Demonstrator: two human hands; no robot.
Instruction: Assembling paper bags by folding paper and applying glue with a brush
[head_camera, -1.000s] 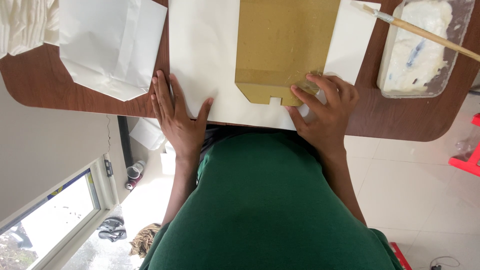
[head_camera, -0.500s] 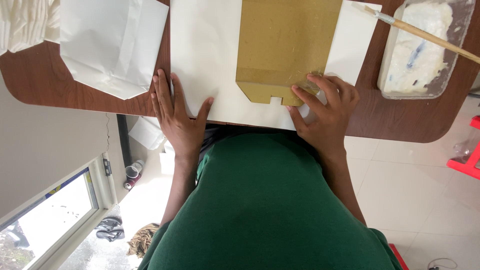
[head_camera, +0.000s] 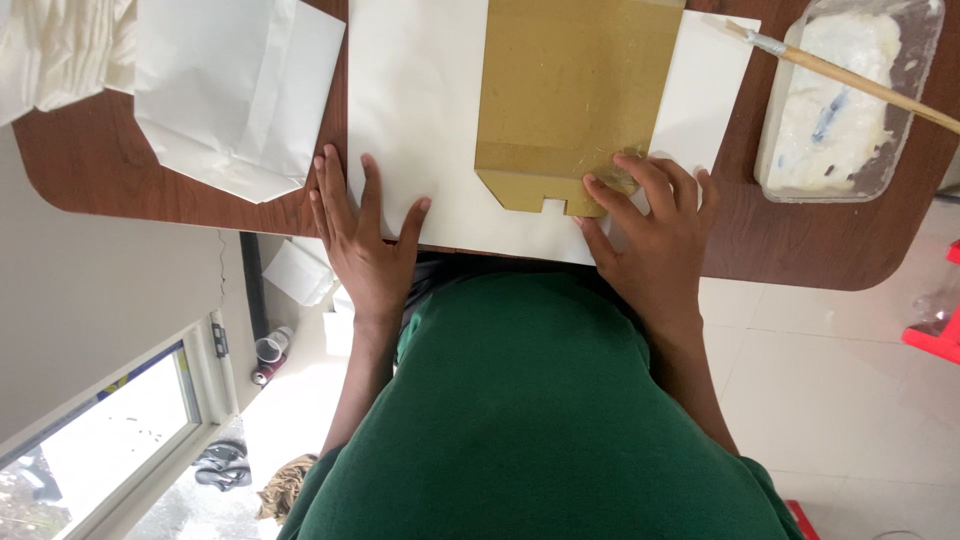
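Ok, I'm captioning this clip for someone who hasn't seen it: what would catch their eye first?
Most striking is the brown paper bag lying flat on a white sheet in the middle of the wooden table, with the right hand pressing its folded bottom flap. The left hand lies flat on the sheet's near edge. At the far right, a brush rests across a clear tray of white paste.

A brown rounded table (head_camera: 120, 170) stands over pale floor tiles (head_camera: 840, 400) beside a window (head_camera: 110, 440).
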